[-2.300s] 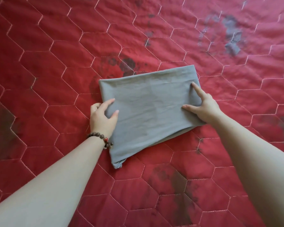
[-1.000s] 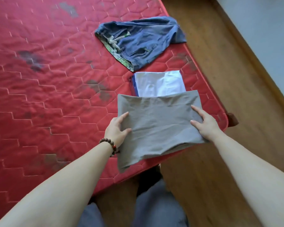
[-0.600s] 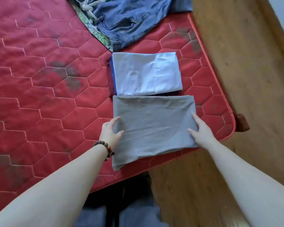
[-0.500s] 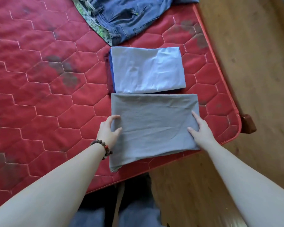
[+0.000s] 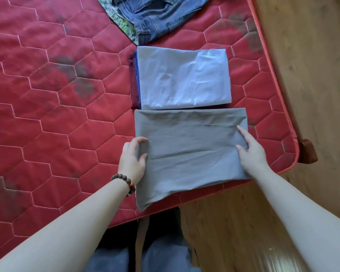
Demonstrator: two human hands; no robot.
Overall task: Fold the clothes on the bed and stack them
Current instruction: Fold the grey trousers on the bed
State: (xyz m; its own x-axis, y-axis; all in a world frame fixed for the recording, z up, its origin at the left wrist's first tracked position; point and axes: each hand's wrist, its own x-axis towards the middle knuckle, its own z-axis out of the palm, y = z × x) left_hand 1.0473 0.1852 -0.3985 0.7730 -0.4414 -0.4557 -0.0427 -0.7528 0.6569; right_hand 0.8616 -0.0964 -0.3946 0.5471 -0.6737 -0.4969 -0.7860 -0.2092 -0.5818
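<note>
My left hand and right hand gripped the side edges of the folded grey garment on the red mattress, just beside the light blue folded stack, near the jeans.

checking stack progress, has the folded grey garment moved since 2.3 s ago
Yes. The folded grey garment went from the middle of the red mattress to its corner, just short of the light blue folded stack.

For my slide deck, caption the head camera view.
Both hands, left and right, hold a folded grey garment beside the light-blue-topped stack.
</note>
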